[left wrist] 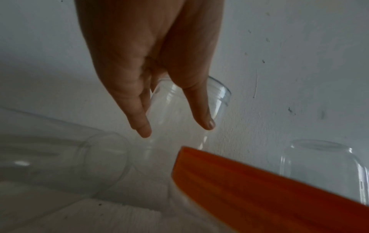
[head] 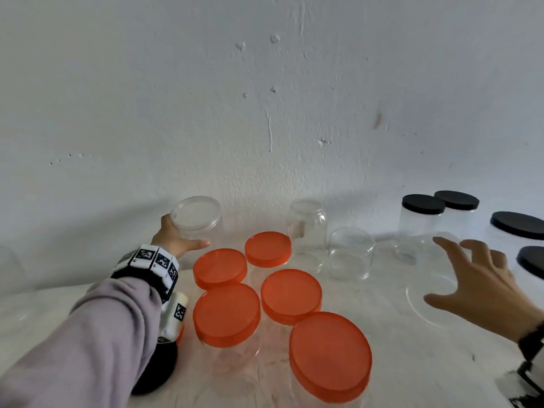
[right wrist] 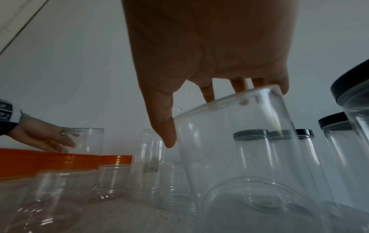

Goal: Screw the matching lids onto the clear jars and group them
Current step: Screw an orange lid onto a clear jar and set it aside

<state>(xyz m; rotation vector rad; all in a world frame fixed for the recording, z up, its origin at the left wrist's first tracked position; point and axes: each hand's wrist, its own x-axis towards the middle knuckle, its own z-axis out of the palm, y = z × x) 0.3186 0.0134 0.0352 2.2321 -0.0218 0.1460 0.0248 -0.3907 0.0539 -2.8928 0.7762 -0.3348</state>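
Observation:
A lidless clear jar stands at the back left against the wall. My left hand reaches around it, thumb in front and fingers behind; in the left wrist view the straight fingers and thumb flank the jar. Whether they press it I cannot tell. My right hand is spread over a large lidless clear jar at the right. In the right wrist view the fingertips sit at that jar's top edge and the thumb lies by its side wall.
Several orange-lidded jars cluster in the middle of the pale table. Several black-lidded jars stand at the back right. Two lidless clear jars stand between the groups, and another lies at the far left.

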